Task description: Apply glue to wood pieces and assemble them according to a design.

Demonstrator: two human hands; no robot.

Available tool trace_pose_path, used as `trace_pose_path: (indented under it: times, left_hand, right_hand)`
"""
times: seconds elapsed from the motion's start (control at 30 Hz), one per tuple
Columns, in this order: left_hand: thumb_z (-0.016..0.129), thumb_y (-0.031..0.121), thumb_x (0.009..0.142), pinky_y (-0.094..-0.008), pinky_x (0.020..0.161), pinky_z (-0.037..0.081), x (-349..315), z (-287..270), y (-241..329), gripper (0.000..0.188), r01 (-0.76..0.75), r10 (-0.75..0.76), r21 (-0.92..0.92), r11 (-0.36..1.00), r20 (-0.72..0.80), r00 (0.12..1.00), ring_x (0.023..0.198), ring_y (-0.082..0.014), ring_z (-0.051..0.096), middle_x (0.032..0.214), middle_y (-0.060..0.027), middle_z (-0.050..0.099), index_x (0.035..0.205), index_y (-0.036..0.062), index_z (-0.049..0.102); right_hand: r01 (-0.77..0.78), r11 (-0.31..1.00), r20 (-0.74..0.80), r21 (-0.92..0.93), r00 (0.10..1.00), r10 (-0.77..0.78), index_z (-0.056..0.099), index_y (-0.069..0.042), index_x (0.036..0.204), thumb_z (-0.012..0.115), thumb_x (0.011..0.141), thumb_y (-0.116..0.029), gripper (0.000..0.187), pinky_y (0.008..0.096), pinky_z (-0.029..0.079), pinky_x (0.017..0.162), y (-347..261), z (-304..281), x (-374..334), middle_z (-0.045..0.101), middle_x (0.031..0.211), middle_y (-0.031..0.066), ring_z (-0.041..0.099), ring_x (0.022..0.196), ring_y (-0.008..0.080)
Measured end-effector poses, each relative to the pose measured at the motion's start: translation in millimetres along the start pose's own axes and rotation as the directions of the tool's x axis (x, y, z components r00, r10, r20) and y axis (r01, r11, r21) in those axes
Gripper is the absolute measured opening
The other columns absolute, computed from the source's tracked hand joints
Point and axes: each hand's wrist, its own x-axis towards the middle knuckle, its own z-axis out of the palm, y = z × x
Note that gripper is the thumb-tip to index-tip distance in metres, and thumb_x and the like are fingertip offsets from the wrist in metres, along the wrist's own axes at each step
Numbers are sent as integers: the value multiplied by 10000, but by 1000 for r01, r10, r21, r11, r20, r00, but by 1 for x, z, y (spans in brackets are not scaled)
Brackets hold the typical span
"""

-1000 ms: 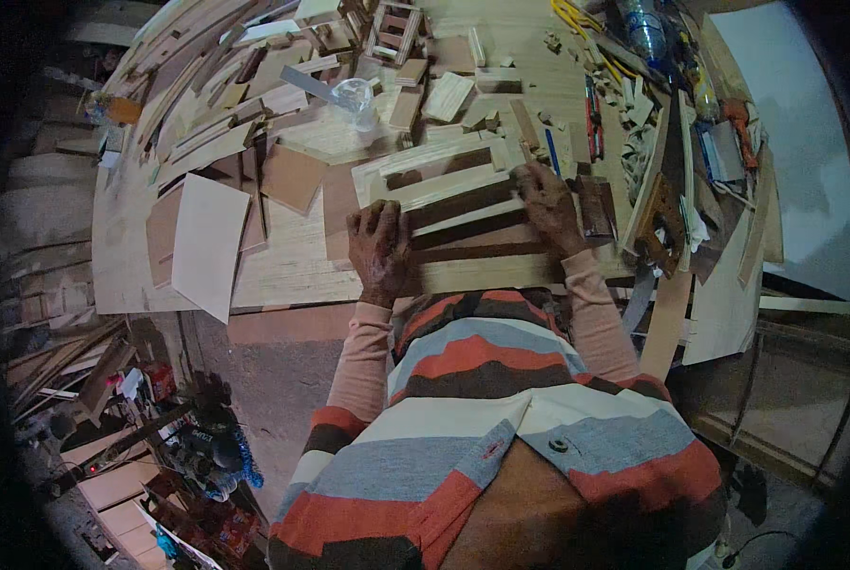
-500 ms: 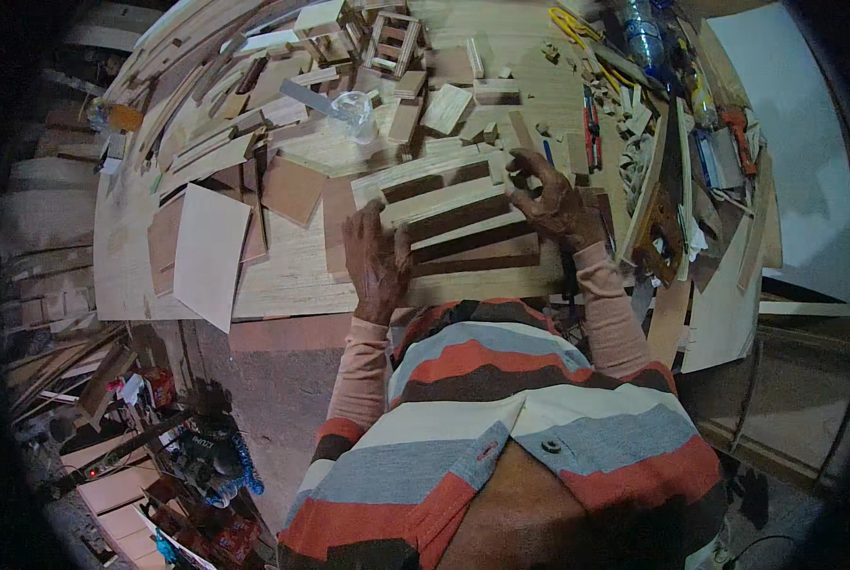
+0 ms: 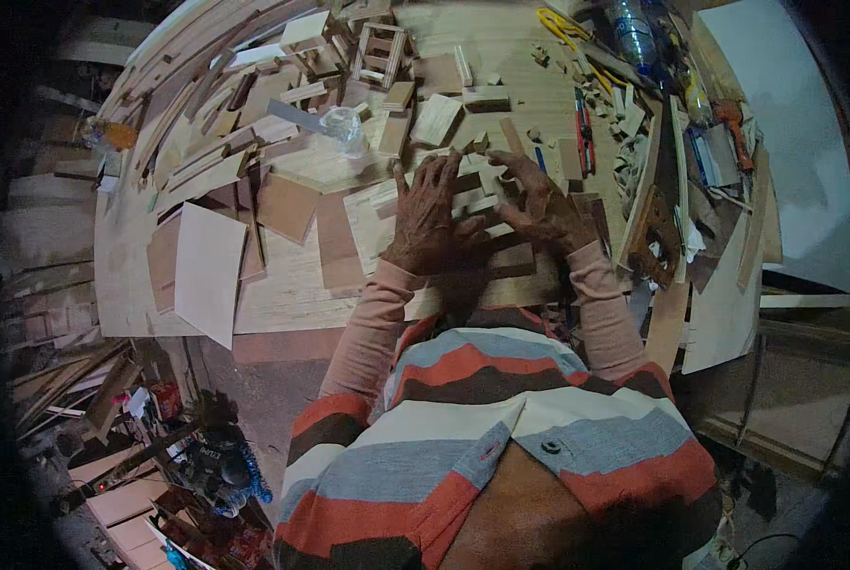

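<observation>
A small pale wooden frame of parallel strips (image 3: 385, 198) lies flat on the bench in front of me, largely covered by my hands. My left hand (image 3: 432, 217) is laid over its left and middle part, fingers stretched toward the far side and thumb pointing right. At the right end of the frame is my right hand (image 3: 546, 209), its fingers curved and its thumb and forefinger apart. Whether the right fingertips touch the strips I cannot tell. Just beyond the hands lies a pale wood block (image 3: 438, 120).
A stool-like wooden piece (image 3: 381, 57), a clear plastic cup (image 3: 343, 128) and many offcuts lie farther back. To the right are red-and-black pliers (image 3: 584, 133), a handsaw (image 3: 655, 237) and a plastic bottle (image 3: 634, 36). A pale panel (image 3: 208, 271) overhangs the bench's near edge.
My left hand has moved right from the frame's left end onto its middle, its fingers now stretched forward. The right hand has shifted slightly, with its thumb and forefinger wider apart.
</observation>
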Motion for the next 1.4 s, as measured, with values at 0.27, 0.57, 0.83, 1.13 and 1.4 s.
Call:
trace_pose_path:
  times: [0.27,0.57,0.83,1.13,1.4]
  left_hand:
    - [723,481,835,-757,1127,114,7,3,-15,802,9,-6,-105,994,30,1000,1341,-350,465,1398,-157,495,1456,70,426]
    - [697,415,873,-756,1104,171,17,8,-10,652,-24,27,-69,997,47,999,1322,-331,490,1389,-123,534,1402,97,488]
    - [744,398,871,-443,835,485,48,25,-31,334,100,-97,-98,990,35,995,1022,-316,647,1119,-90,695,1046,114,754]
    - [837,383,780,-450,787,513,51,44,-42,338,116,-122,-170,978,-23,992,952,-294,668,1023,-97,698,922,89,751]
    - [848,367,774,-453,847,514,48,39,-30,286,85,-95,-94,992,-102,990,998,-326,653,1040,-108,702,883,117,760]
  right_hand:
    - [-38,999,141,-33,989,43,635,-27,1204,707,863,-150,369,401,544,901,10,-17,16,676,1169,158,672,1030,289]
    - [-99,994,-7,-43,995,99,671,-9,1088,678,896,-131,228,370,564,797,4,-3,3,697,1021,157,704,900,270]
    - [18,984,-107,-176,994,-37,642,-8,1080,764,826,-133,309,402,556,797,2,10,-22,665,1020,171,691,917,321]
    - [13,980,-174,-200,984,-49,660,-61,1013,802,745,-190,329,444,554,800,23,28,-24,670,997,150,678,942,367]
    - [-14,987,-179,-158,984,-15,670,-39,1037,798,758,-144,325,438,550,783,24,30,-24,676,983,162,678,908,371]
